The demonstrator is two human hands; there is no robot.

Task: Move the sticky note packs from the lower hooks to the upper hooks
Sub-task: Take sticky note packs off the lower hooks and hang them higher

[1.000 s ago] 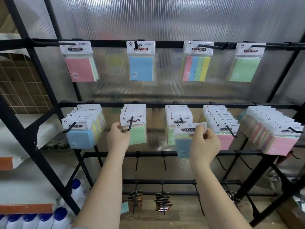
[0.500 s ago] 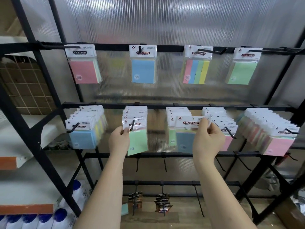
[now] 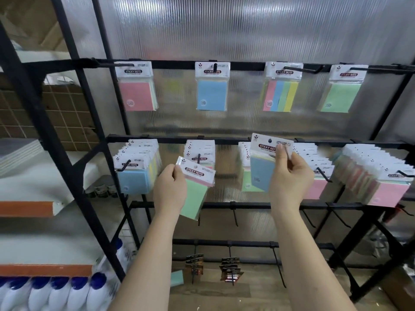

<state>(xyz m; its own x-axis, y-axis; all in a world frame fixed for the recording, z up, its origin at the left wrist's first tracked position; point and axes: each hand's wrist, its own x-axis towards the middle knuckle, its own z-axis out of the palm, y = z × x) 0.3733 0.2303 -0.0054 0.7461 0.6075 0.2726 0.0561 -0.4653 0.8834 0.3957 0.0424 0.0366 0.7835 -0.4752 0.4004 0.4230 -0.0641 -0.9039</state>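
Note:
My left hand grips a green sticky note pack, tilted and free of its lower hook. My right hand pinches the header of a blue sticky note pack, held off the hook in front of the lower row. Several stacks of packs hang on the lower rail. On the upper rail hang single packs: pink, blue, striped and green.
Black rack posts frame the display before a ribbed translucent panel. Empty hooks and small dark carded items hang lower down. White bottles with blue caps and shelves stand at left.
Both hands have pulled their packs off the lower hooks. The green pack has come away tilted; the blue pack has risen higher in front of the lower rail.

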